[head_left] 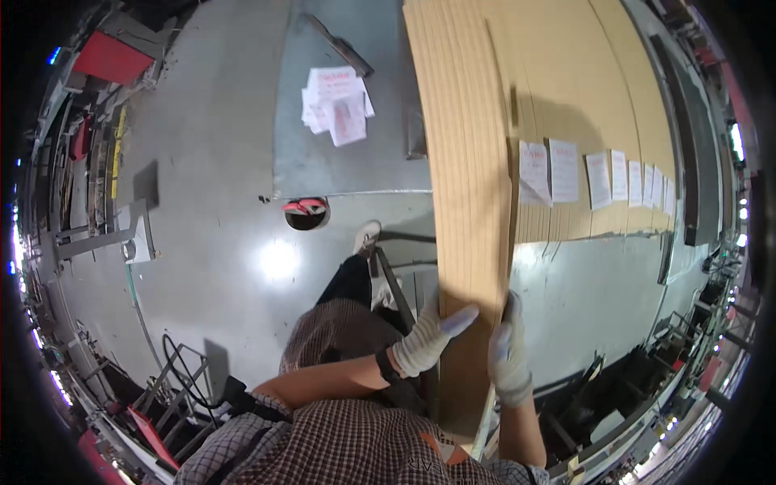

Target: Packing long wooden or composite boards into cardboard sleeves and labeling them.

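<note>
A long, narrow tan cardboard piece (469, 178) with fine lengthwise lines runs from the far edge of the view to near my body. My left hand (422, 341) is closed on its left edge near the close end, with the thumb on top. On the opposite edge, my right hand (511, 356) grips it, fingers along the side. Both hands wear pale gloves with purple on the fingers. Just right of the piece lies a row of overlapping cardboard sheets (590, 89), with white paper labels (564, 171) along their near ends.
Left of the cardboard stands a grey metal-topped table (356, 170) bearing a pile of white printed slips (339, 105) and a dark bar-like tool (339, 46). A round container (307, 218) with something red sits by its near edge. Racks and carts line both sides.
</note>
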Tool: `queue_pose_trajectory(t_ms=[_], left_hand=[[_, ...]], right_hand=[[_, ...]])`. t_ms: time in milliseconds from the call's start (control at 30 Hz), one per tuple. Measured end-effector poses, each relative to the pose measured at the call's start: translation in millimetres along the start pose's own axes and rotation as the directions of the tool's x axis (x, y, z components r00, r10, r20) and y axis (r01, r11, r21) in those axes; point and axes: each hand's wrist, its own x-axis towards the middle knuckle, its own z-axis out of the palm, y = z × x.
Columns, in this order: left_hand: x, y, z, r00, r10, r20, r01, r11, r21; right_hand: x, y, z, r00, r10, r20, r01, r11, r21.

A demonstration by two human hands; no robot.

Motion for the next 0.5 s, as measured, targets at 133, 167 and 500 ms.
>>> queue_pose_trajectory(t_ms=[133, 167, 500], left_hand=[[-33, 19, -20, 0.949, -0.085, 0.303, 0.169, 0.95, -0.262], [-45, 25, -17, 0.965, -0.052, 0.257, 0.126, 0.951, -0.282], [-181, -29, -107, 0.921, -0.033, -0.388, -0.192, 0.829, -0.526]], right_hand=[[-26, -71, 32, 0.967, -0.247, -0.063, 0.18, 0.836, -0.519], [-29, -80, 41, 0.956, -0.291, -0.031, 0.226, 0.802, -0.553], [-52, 8, 165, 0.819, -0.134, 0.558, 0.354, 0.883, -0.308]])
